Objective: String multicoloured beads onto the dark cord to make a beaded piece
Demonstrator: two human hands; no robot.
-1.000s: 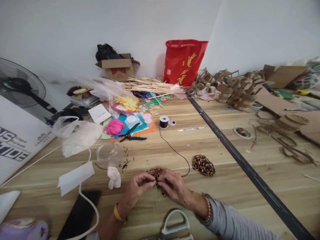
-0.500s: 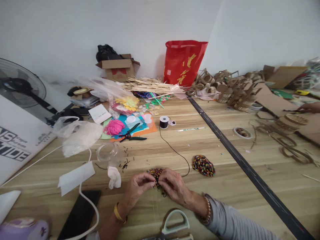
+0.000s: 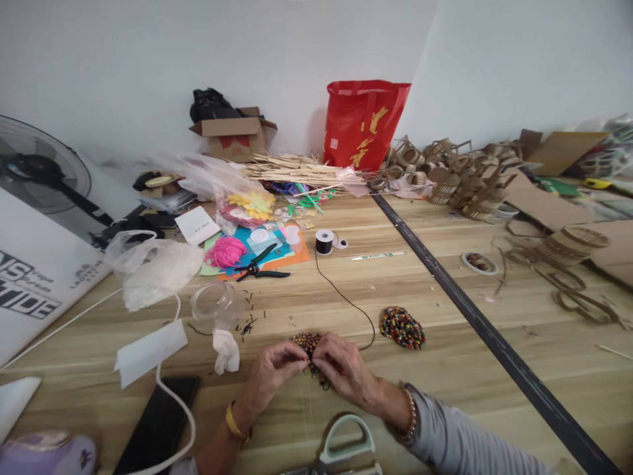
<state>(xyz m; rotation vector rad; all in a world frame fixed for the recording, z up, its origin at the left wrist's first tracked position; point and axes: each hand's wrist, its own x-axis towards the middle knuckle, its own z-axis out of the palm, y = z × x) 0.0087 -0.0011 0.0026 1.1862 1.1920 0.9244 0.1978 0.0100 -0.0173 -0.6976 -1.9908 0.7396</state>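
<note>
My left hand (image 3: 277, 371) is closed in a pinch, with a tiny reddish bead at its fingertips. Facing it, my right hand (image 3: 346, 371) pinches too; the black cord (image 3: 341, 290) runs in beneath it and shows again below its fingers, though the exact grip is partly hidden. Loose multicoloured beads (image 3: 305, 340) lie just behind and under the fingertips. The cord leads back to a white-rimmed spool (image 3: 324, 242). A coiled string of beads (image 3: 403, 328) rests to the right of my hands. Scissors (image 3: 349, 441) with pale green handles lie in front of me.
Left of me are a clear jar (image 3: 213, 302), a crumpled tissue (image 3: 226, 351), a black phone (image 3: 157, 425) and a white cable (image 3: 171, 389). Black-handled pliers (image 3: 260, 269) and pink yarn (image 3: 225, 252) lie farther back. Small woven baskets (image 3: 467, 188) crowd the right rear, beyond a black strip (image 3: 465, 297).
My two hands stay pinched together over the beads, almost unmoved. At the far right edge, another person's hand near the cardboard has gone out of view.
</note>
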